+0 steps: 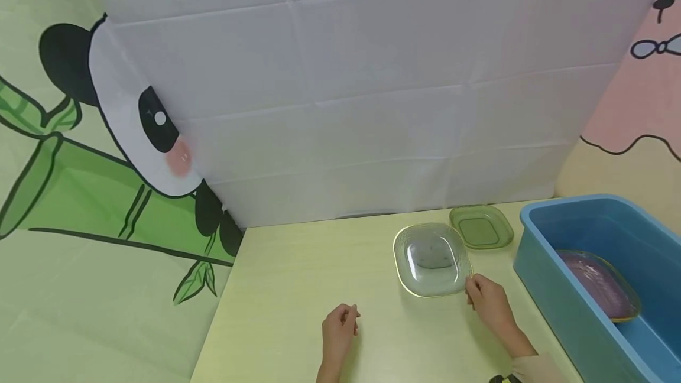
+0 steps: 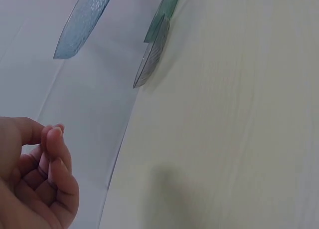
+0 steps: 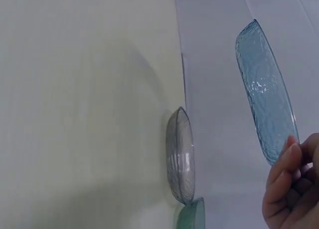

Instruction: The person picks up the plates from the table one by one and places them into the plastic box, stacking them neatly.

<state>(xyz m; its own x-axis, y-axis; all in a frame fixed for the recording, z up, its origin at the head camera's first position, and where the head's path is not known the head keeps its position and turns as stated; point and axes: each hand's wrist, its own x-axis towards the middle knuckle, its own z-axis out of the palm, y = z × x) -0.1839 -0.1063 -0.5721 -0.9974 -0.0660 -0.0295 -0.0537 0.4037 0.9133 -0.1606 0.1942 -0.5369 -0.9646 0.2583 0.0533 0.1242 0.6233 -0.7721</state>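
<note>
My right hand point(image 1: 490, 306) pinches the near right corner of a clear light-blue square plate point(image 3: 266, 94) between thumb and fingers. Held up above the table, this plate has a gold-toned rim in the head view. Below it a grey clear dish point(image 3: 180, 156) stands on the table, seen through the blue plate from the head. Beside the dish, at the back, lies a green square plate point(image 1: 481, 227). My left hand point(image 1: 339, 331) hovers over the table to the left with loosely curled fingers, thumb close to the index fingertip, holding nothing.
A blue plastic tub point(image 1: 548, 270) stands at the right, with a purple clear plate point(image 1: 598, 285) inside it. The pale table point(image 1: 298, 276) ends at a white cloth backdrop point(image 1: 372, 105). Printed cloth with a panda point(image 1: 133, 117) hangs on the left.
</note>
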